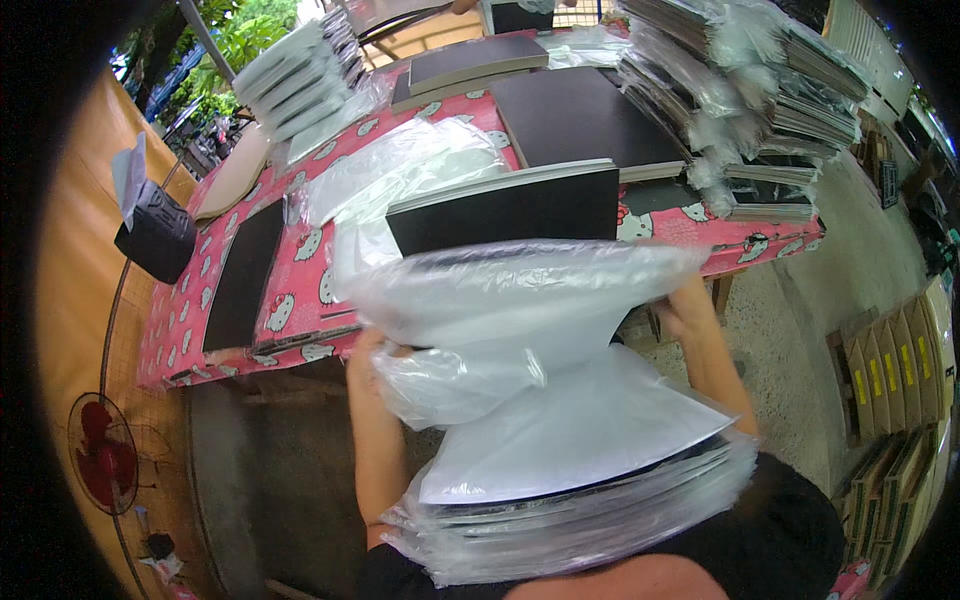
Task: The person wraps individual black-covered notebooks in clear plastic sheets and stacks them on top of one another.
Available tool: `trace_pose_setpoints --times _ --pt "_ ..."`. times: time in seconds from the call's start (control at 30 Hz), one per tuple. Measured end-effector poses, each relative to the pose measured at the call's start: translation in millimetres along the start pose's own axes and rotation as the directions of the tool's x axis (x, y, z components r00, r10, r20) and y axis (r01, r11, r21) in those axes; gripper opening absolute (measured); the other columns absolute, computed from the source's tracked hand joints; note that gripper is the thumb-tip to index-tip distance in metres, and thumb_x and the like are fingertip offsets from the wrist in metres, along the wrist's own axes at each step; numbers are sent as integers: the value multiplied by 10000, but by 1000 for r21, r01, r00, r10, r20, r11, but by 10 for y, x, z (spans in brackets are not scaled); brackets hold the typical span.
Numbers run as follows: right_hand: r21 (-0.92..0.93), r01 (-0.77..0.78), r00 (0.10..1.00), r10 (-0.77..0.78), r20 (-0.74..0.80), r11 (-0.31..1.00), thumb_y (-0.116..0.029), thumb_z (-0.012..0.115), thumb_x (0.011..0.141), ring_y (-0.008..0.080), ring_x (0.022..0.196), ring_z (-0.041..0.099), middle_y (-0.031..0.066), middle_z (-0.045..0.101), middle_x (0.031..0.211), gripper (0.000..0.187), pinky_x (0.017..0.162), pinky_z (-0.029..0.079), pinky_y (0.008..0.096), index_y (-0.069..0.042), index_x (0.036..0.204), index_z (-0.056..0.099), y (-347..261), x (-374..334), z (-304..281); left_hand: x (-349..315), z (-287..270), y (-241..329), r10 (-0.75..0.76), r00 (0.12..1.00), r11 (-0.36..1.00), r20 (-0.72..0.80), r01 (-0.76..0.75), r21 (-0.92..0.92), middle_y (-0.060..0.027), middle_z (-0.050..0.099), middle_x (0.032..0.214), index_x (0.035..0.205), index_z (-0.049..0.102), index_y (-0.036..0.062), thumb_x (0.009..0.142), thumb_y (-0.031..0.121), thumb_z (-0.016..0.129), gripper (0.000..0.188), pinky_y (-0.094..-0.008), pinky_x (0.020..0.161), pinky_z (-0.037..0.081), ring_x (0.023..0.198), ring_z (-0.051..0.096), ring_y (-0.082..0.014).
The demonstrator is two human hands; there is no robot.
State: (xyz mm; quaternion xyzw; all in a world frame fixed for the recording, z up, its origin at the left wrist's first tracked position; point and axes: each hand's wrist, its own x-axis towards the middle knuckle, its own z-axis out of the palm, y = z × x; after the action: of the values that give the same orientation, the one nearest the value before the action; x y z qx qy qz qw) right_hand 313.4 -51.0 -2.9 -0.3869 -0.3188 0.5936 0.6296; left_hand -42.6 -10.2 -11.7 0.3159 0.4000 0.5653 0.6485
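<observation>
One plastic bag [530,290] held by fingers, left hand [370,350], right hand [690,306]; pink tablecloth [290,270], orange wall [75,300], concrete floor [805,330].

The left hand's [368,354] fingers lie hidden behind plastic wrap [520,300].

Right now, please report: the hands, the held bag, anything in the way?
Left hand, right hand: holding bag at its sides. Black block just beyond, on table. Bagged stack on the near side.

The person's two hands [687,308] and one fan [103,455] show.
</observation>
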Motion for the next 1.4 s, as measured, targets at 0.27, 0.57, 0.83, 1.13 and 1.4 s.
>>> trace_pose_setpoints --times 0.27,0.57,0.83,1.13,1.4 --pt "-162 -328 944 319 -82 931 -144 607 742 176 785 582 70 590 921 318 720 456 276 -8 1015 516 1813 -62 -1211 125 -1522 -1508 -357 903 835 -238 423 352 -9 522 648 834 517 67 798 351 539 288 -239 511 422 632 504 -98" --pt "-743 -226 964 256 -76 631 -272 593 749 128 648 541 87 605 735 321 537 416 252 -3 915 539 1185 -36 -1747 229 -2192 -604 18 911 987 -412 49 154 23 488 587 932 508 71 813 459 462 408 -211 455 391 553 471 -82" --pt "-332 587 651 -188 735 738 -323 658 667 164 848 546 84 582 960 576 741 419 266 -27 1116 451 -727 454 696 -48 831 973 294 903 875 314 -387 291 -12 545 677 1005 538 16 808 571 332 624 -168 524 388 609 496 -65" --pt "-478 703 711 -504 491 527 -169 647 707 87 619 503 38 565 635 159 577 397 245 -20 745 609 -568 242 1095 -105 1515 519 666 663 567 343 -748 346 -41 575 805 951 577 -28 793 424 533 481 -232 663 400 744 510 -104" --pt "-545 567 822 -473 319 617 -88 608 739 53 640 459 -10 539 713 109 578 367 184 2 795 583 -427 7 997 -324 1485 253 425 883 855 200 -464 231 -67 584 880 956 576 -32 729 179 662 321 -220 701 408 782 526 -116"
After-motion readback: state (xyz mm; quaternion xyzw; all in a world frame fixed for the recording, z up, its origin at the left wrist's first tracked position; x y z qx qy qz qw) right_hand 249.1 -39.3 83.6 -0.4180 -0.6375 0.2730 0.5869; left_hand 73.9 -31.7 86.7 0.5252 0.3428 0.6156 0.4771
